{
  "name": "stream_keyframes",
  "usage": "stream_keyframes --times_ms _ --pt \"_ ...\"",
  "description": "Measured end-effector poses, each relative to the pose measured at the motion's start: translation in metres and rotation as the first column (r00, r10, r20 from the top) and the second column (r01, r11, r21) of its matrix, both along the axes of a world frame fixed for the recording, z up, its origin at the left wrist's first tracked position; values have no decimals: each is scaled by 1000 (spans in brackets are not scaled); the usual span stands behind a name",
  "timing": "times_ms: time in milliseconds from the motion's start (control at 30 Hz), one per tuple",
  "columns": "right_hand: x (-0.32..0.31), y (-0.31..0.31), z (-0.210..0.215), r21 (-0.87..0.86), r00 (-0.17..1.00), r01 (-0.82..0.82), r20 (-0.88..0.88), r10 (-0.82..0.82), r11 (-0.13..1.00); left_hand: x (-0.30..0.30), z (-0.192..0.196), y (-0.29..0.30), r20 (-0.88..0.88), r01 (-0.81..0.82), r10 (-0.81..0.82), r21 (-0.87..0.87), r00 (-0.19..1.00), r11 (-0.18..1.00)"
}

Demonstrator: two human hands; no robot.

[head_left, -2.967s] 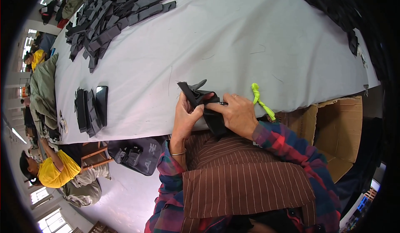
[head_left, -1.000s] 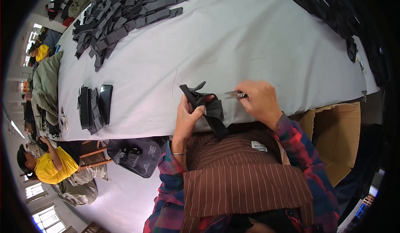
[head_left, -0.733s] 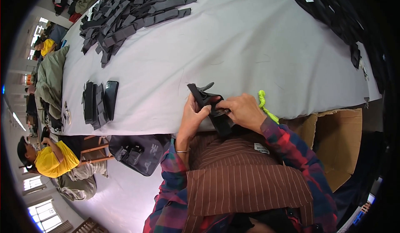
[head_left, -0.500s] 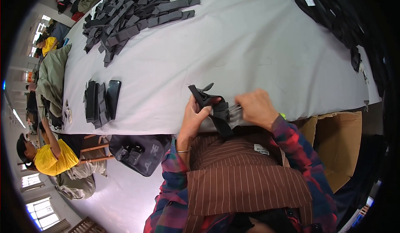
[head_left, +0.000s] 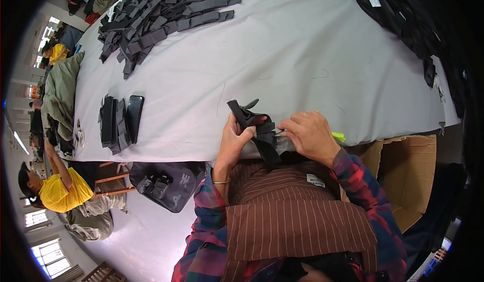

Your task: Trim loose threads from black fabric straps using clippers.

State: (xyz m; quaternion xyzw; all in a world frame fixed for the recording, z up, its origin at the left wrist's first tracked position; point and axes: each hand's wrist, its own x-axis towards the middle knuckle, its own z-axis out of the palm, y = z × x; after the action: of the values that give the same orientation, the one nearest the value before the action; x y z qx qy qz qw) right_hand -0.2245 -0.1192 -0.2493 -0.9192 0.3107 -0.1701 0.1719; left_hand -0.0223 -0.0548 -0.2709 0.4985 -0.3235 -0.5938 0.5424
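My left hand (head_left: 234,142) grips a folded dark grey fabric strap (head_left: 264,148) just over the table's near edge. Part of the strap loops up above the fingers, and a wider end hangs down toward my apron. Close by on the right, my right hand (head_left: 310,134) is closed, its thumb and forefinger pinched at the strap's edge. Something thin and dark shows at those fingertips, too small to name. A bright yellow-green item (head_left: 338,136) shows beside the right hand, partly hidden by it.
A heap of grey straps (head_left: 146,24) lies at the far left, with a stack of straps (head_left: 112,125) and a phone (head_left: 134,118) nearer. Black garments (head_left: 398,27) cover the far right. An open cardboard box (head_left: 408,176) stands right of me, a black bag (head_left: 169,186) left. A person in yellow (head_left: 65,188) works at left.
My right hand has slowed from a blurred motion and turned, its fingertips now pinched near the strap. The yellow-green item shows more. My left hand still holds the strap in place.
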Motion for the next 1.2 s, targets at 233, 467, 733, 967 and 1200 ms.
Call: stream_keyframes --times_ms 233,467,733,967,1200 --pt "11 9 -12 -64 1000 21 16 -20 998 -1 0 0 11 -2 2 7 1000 1000" --pt "21 10 -20 -98 999 32 41 -29 995 1 -8 -2 19 2 -2 -5 1000 1000" --pt "12 0 -9 9 938 206 282 -201 978 5 -5 0 -11 -15 14 -28 1000 1000" --pt "-15 -25 -3 325 875 278 303 -378 904 76 18 3 231 -334 339 -60 912 941" --pt "-39 -59 -22 434 791 325 362 -493 840 229 46 0 877 -249 460 -481 -141 841"
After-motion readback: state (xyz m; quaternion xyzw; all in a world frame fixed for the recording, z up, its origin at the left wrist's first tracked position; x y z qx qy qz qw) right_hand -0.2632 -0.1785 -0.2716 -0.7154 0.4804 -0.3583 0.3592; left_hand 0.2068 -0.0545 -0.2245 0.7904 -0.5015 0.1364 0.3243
